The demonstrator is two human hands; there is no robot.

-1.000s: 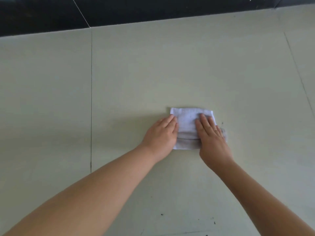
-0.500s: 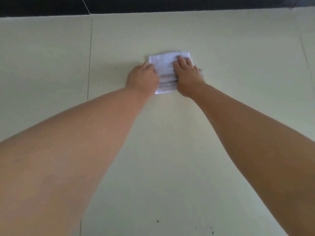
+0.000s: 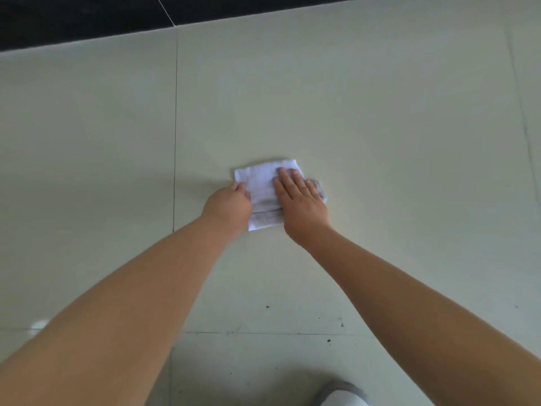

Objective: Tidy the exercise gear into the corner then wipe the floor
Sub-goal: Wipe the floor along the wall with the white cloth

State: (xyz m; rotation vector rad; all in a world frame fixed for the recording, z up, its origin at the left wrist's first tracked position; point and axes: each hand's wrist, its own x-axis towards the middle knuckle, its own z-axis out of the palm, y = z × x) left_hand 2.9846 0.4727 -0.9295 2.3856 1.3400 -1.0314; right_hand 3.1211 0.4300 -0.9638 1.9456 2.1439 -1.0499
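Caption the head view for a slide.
Both hands, left and right, press a folded white cloth flat on the pale tiled floor.
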